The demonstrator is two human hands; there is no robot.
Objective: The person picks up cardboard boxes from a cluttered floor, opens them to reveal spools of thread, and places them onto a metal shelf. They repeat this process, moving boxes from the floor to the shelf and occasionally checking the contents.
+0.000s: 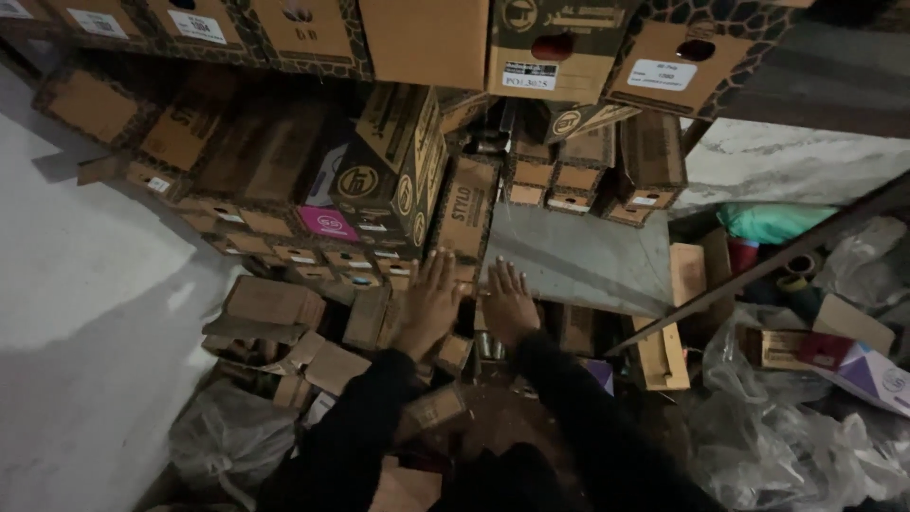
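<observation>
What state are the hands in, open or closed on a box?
Open. Both the left hand and right hand lie flat with fingers spread on the small cardboard boxes, gripping nothing.

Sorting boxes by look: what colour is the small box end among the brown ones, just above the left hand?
Pink, bright magenta: the small box end stands out among brown cartons in the head view.

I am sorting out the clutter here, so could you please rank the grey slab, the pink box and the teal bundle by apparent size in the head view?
1. grey slab
2. teal bundle
3. pink box, only partly visible, so its rank is unsure.
</observation>
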